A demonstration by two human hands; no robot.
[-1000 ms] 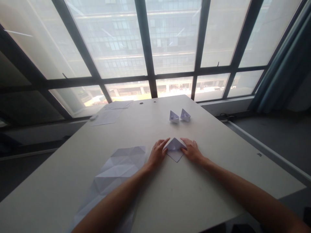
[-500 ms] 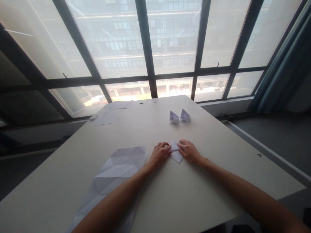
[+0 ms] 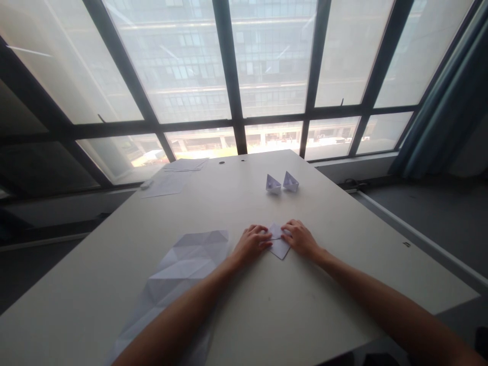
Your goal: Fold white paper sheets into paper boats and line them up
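A small folded white paper (image 3: 279, 248) lies on the pale table, its lower point showing as a diamond tip. My left hand (image 3: 251, 244) holds its left side, and my right hand (image 3: 300, 239) holds its right side. Fingertips of both hands rest on the upper part of the fold, hiding some of it. Both forearms reach in from the bottom of the view.
Two small white paper boats (image 3: 282, 183) stand ahead on the table (image 3: 305, 300). A creased paper sheet (image 3: 183, 269) lies to the left of my left hand. Loose sheets (image 3: 165, 185) and a small white object (image 3: 146, 184) sit at the far left, near large windows.
My hands have drawn closer together over the paper. Its raised triangular shape has flattened and narrowed, and the paper has shifted slightly to the right.
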